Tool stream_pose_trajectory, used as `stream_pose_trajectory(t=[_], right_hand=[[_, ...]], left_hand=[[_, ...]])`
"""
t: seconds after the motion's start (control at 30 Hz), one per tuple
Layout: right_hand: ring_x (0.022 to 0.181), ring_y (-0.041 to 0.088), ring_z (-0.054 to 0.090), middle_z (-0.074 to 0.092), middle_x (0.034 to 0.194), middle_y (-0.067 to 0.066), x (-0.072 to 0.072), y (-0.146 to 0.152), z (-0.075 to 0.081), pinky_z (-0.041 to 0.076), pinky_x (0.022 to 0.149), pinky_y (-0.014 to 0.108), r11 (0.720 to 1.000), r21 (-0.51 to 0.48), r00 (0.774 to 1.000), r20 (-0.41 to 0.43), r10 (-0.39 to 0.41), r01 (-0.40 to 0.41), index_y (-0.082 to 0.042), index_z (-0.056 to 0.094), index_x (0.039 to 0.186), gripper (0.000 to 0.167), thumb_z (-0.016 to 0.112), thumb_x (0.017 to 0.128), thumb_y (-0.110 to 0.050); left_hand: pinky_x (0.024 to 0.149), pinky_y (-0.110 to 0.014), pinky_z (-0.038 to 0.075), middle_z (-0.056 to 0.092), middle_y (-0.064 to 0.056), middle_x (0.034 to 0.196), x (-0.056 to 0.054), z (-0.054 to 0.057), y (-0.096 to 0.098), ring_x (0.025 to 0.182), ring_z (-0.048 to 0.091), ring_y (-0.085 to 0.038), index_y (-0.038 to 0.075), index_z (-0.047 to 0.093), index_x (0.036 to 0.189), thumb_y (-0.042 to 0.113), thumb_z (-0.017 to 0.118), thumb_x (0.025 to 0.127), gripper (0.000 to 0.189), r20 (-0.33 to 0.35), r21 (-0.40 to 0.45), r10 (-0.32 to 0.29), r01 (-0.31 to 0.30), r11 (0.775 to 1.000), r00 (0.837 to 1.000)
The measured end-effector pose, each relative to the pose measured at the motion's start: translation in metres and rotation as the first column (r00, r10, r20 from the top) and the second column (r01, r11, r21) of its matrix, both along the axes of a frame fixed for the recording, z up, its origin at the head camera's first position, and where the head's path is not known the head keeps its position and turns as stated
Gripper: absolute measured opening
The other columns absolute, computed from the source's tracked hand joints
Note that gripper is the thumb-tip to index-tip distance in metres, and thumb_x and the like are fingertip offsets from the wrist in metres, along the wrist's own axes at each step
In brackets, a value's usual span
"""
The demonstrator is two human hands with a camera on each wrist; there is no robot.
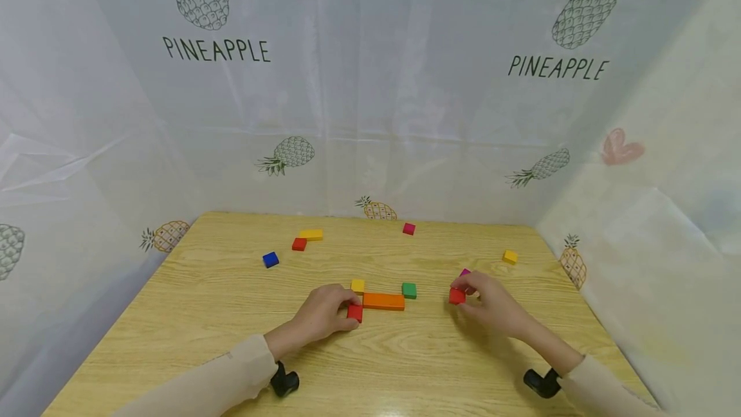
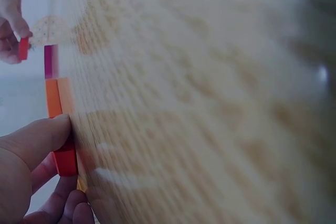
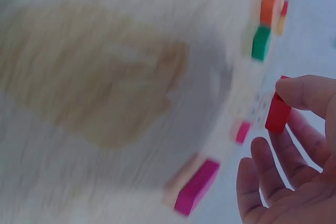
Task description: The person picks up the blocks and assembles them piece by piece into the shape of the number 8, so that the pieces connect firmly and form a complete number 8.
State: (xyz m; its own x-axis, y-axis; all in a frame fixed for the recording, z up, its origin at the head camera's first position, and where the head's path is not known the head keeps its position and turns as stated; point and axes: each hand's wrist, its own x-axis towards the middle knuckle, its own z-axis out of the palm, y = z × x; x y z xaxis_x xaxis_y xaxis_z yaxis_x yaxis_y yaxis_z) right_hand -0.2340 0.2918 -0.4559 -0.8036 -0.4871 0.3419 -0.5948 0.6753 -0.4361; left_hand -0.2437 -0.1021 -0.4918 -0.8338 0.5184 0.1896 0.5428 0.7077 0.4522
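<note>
Near the middle of the table, my left hand [image 1: 325,313] pinches a red block [image 1: 355,313] between thumb and fingers. This block sits right at the left end of a long orange block [image 1: 384,302]. A yellow block [image 1: 357,286] lies just behind them, and a green block [image 1: 409,290] is by the orange block's right end. Further right, my right hand [image 1: 494,304] pinches another red block [image 3: 279,109], raised off the table in the right wrist view. Close behind it is a magenta block [image 3: 197,187], partly covered by the fingers in the head view.
Toward the back left lie a blue block [image 1: 270,259], a red block [image 1: 299,244] and a long yellow block [image 1: 311,235]. A dark pink block [image 1: 409,229] is near the back edge, and a yellow block [image 1: 510,257] at the right. Pineapple-printed sheeting [image 1: 370,95] surrounds the wooden table [image 1: 220,320].
</note>
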Motion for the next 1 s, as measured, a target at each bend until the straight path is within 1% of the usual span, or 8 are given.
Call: stream_pose_trajectory(t=[0.1,0.27,0.43,0.53,0.67,0.83,1.0], right_hand=[[0.095,0.019,0.064,0.07,0.107,-0.003,0.005,-0.013,-0.003,0.058,0.08,0.04,1.0,0.011,0.999,0.047,0.02,-0.021,-0.009,0.072,0.115,0.032,0.085,0.087,-0.002],[0.097,0.02,0.064,0.071,0.111,-0.002,0.01,-0.03,-0.006,0.059,0.085,0.042,0.998,-0.001,0.994,0.09,0.055,-0.055,-0.01,0.072,0.117,0.032,0.085,0.088,-0.004],[0.1,0.021,0.064,0.069,0.114,-0.002,0.013,-0.043,-0.007,0.059,0.088,0.042,0.999,-0.012,0.984,0.171,0.042,-0.04,-0.011,0.072,0.119,0.032,0.085,0.09,-0.01],[0.1,0.022,0.064,0.069,0.114,-0.003,0.013,-0.051,-0.009,0.058,0.089,0.041,0.999,-0.014,0.978,0.205,0.033,-0.03,-0.011,0.072,0.12,0.032,0.085,0.091,-0.011],[0.099,0.022,0.064,0.068,0.112,-0.003,0.013,-0.059,-0.012,0.057,0.088,0.038,0.999,-0.012,0.976,0.212,0.037,-0.035,-0.012,0.072,0.12,0.032,0.084,0.091,-0.011],[0.095,0.019,0.064,0.069,0.112,0.0,0.013,-0.068,-0.015,0.056,0.085,0.033,0.998,-0.007,0.977,0.207,0.061,-0.061,-0.01,0.073,0.12,0.031,0.084,0.09,-0.007],[0.091,0.018,0.062,0.068,0.109,0.002,0.012,-0.073,-0.016,0.056,0.082,0.031,0.998,-0.004,0.973,0.223,0.067,-0.067,-0.008,0.073,0.117,0.029,0.084,0.09,-0.005]], left_hand=[[0.08,-0.032,0.05,0.071,0.009,0.097,0.0,0.0,0.0,0.083,0.056,-0.009,0.019,0.08,0.108,0.029,0.093,0.084,0.029,0.004,0.001,-0.004,0.004,1.0,1.0],[0.076,-0.029,0.048,0.069,0.009,0.094,0.0,0.0,0.0,0.08,0.053,-0.007,0.019,0.08,0.107,0.028,0.093,0.084,0.028,0.016,-0.001,-0.004,0.004,1.0,1.0],[0.076,-0.029,0.048,0.069,0.01,0.094,-0.001,-0.001,0.0,0.08,0.052,-0.007,0.019,0.08,0.107,0.029,0.093,0.084,0.028,0.011,-0.004,0.001,-0.001,1.0,1.0],[0.078,-0.029,0.048,0.069,0.01,0.095,-0.001,0.0,0.0,0.08,0.052,-0.007,0.019,0.08,0.107,0.029,0.093,0.084,0.028,0.006,-0.003,-0.002,0.002,1.0,1.0],[0.078,-0.03,0.049,0.069,0.01,0.095,0.0,0.001,0.0,0.081,0.053,-0.007,0.019,0.08,0.107,0.029,0.093,0.084,0.028,0.009,0.002,-0.005,0.005,1.0,1.0],[0.079,-0.031,0.05,0.07,0.009,0.096,0.0,0.001,0.0,0.082,0.054,-0.008,0.019,0.08,0.108,0.029,0.093,0.084,0.028,0.001,-0.002,-0.003,0.003,1.0,1.0],[0.079,-0.031,0.049,0.071,0.008,0.096,0.001,0.003,0.0,0.082,0.054,-0.009,0.018,0.08,0.107,0.029,0.093,0.084,0.029,0.004,-0.003,-0.002,0.002,1.0,1.0]])
